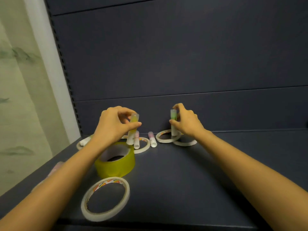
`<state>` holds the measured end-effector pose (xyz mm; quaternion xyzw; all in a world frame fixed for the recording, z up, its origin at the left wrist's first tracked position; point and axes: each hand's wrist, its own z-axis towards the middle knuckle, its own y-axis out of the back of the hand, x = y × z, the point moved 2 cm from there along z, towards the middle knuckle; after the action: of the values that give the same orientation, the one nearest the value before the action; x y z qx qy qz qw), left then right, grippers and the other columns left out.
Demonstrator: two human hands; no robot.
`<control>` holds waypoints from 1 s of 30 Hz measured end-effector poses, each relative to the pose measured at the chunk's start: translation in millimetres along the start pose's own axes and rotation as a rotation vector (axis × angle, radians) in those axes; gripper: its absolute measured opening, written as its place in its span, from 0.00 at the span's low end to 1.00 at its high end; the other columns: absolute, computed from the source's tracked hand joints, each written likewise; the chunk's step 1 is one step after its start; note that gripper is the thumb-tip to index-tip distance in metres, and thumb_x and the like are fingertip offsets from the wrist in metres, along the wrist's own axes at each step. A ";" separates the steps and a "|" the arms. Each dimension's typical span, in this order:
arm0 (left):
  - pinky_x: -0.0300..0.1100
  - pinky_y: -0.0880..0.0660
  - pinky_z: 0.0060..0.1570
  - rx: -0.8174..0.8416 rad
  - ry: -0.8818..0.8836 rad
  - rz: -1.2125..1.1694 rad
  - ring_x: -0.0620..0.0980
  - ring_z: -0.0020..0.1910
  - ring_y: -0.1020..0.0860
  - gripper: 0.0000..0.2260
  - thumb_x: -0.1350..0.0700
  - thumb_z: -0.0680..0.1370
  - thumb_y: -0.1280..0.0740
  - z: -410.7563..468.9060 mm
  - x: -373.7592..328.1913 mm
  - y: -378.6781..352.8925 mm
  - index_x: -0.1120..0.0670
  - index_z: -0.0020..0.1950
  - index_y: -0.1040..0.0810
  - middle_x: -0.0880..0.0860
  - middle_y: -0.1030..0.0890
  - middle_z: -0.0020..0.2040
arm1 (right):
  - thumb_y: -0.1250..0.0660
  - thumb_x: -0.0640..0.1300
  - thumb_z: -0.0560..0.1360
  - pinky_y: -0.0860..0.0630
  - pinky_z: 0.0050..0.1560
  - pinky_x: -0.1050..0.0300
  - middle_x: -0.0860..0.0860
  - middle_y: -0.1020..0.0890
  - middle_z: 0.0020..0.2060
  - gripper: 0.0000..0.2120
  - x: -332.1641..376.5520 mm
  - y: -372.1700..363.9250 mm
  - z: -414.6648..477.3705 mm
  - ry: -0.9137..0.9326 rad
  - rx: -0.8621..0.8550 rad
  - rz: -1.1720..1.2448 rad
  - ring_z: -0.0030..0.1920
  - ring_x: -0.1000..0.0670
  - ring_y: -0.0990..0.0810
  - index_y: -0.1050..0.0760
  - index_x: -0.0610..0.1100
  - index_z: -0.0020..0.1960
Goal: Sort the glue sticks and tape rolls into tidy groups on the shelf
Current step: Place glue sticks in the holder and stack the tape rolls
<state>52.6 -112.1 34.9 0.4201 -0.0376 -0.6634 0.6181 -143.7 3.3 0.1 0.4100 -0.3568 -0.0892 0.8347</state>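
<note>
My left hand (113, 124) grips a yellow glue stick (132, 129), held nearly upright above a wide yellow tape roll (116, 164). My right hand (186, 122) holds a green glue stick (173, 124) upright over a thin white tape ring (166, 139). Two pink-capped glue sticks (152, 139) lie between the hands, one across another thin ring (145, 147). A large thin white tape ring (105, 199) lies near the front edge. Another ring (185, 143) sits under my right wrist. A further white stick (85, 141) lies by a ring behind my left wrist.
The dark shelf board (183, 180) has a dark back panel (166, 64) close behind the items. A slotted upright (66, 77) and a pale patterned wall (20, 97) bound the left side. A blurred pinkish item (56, 167) lies at the shelf's left edge.
</note>
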 end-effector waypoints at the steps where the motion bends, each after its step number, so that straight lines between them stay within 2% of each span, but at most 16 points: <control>1: 0.23 0.29 0.35 0.014 -0.010 -0.025 0.42 0.34 0.23 0.11 0.56 0.66 0.23 2.7 -6.4 -7.4 0.53 0.46 0.18 0.46 0.21 0.37 | 0.34 0.49 0.76 0.24 0.54 0.45 0.43 0.21 0.54 0.20 -3.9 12.1 -7.1 0.008 -0.025 0.017 0.53 0.40 0.22 0.35 0.48 0.65; 5: 0.22 0.28 0.34 0.094 -0.080 -0.128 0.42 0.33 0.22 0.10 0.58 0.66 0.23 11.2 -41.9 -45.5 0.53 0.44 0.20 0.46 0.21 0.36 | 0.33 0.51 0.75 0.23 0.54 0.45 0.47 0.19 0.49 0.17 -29.4 63.9 -44.6 0.006 -0.149 0.029 0.50 0.44 0.20 0.32 0.49 0.61; 8: 0.25 0.26 0.36 0.165 -0.137 -0.211 0.43 0.34 0.21 0.10 0.58 0.66 0.23 15.1 -79.7 -78.7 0.54 0.43 0.21 0.47 0.20 0.36 | 0.34 0.52 0.75 0.22 0.52 0.43 0.51 0.20 0.45 0.16 -58.1 103.2 -78.4 -0.022 -0.213 -0.019 0.49 0.44 0.20 0.31 0.49 0.61; 12: 0.25 0.25 0.36 0.259 -0.220 -0.328 0.41 0.34 0.21 0.10 0.58 0.66 0.23 8.2 -143.0 -126.0 0.54 0.44 0.20 0.46 0.19 0.36 | 0.34 0.52 0.75 0.22 0.51 0.46 0.53 0.22 0.43 0.15 -103.2 160.1 -125.7 -0.092 -0.297 -0.082 0.47 0.46 0.20 0.31 0.50 0.60; 16: 0.26 0.26 0.35 0.330 -0.292 -0.395 0.41 0.34 0.21 0.10 0.58 0.66 0.23 -9.9 -215.1 -172.1 0.56 0.45 0.19 0.49 0.19 0.37 | 0.33 0.51 0.75 0.22 0.50 0.46 0.54 0.22 0.42 0.16 -148.2 219.4 -176.5 -0.165 -0.369 -0.140 0.47 0.47 0.20 0.30 0.49 0.60; 20: 0.22 0.27 0.34 0.381 -0.346 -0.468 0.40 0.34 0.21 0.10 0.59 0.66 0.23 -35.4 -288.9 -214.4 0.55 0.44 0.20 0.46 0.20 0.36 | 0.33 0.50 0.75 0.22 0.50 0.46 0.51 0.19 0.42 0.15 -195.1 275.4 -228.1 -0.224 -0.417 -0.157 0.47 0.46 0.19 0.30 0.48 0.59; 25: 0.22 0.27 0.34 0.408 -0.358 -0.528 0.38 0.33 0.22 0.09 0.59 0.66 0.23 -70.4 -366.0 -261.2 0.54 0.43 0.20 0.44 0.20 0.35 | 0.32 0.48 0.75 0.24 0.47 0.54 0.48 0.18 0.40 0.15 -249.7 330.0 -282.7 -0.258 -0.454 -0.234 0.44 0.46 0.19 0.29 0.46 0.59; 30: 0.29 0.24 0.36 0.426 -0.362 -0.556 0.43 0.34 0.21 0.10 0.59 0.66 0.23 -98.3 -428.6 -303.5 0.55 0.43 0.20 0.48 0.19 0.36 | 0.32 0.48 0.74 0.25 0.44 0.53 0.50 0.21 0.36 0.16 -297.3 377.4 -323.5 -0.266 -0.467 -0.279 0.41 0.46 0.21 0.29 0.46 0.60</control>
<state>-177.5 369.8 17.7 0.4092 -0.1676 -0.8463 0.2971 -198.5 579.9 -5.4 0.2368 -0.3733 -0.3355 0.8319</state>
